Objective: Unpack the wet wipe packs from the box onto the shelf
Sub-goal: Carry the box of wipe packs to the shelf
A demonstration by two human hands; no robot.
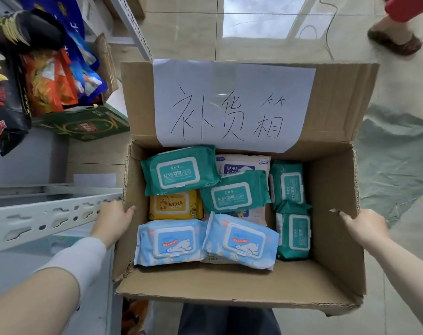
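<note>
**Both hands on a full box, none of the packs on the shelf yet**

Just outside your left hand point(113, 220) runs the slotted rail of the metal shelf point(48, 215). Beyond it, up and to the left, lie snack bags point(48, 85) and a green carton point(84, 124). These crowd that side, so check for free shelf space before you unload.

Your left hand is clamped on the left wall of the cardboard box point(331, 213), thumb over the rim. Between your hands, the wet wipe packs point(237, 192) all lie loose inside the box: teal ones, a yellow pack point(175, 205) and two light blue packs point(171, 241). Your right hand point(365, 226) grips the right wall, fingers hooked at the edge.

With both hands busy you have none free to lift a pack. Letting go on one side would likely tip the box and spill them. The rims look torn where you hold, so the cardboard may give. The far flap, with its paper label point(229, 100), stands up and could catch on the rail.

Beyond your right hand, another person's sandalled foot point(394, 41) is on the floor, so mind it if you swing that way.
</note>
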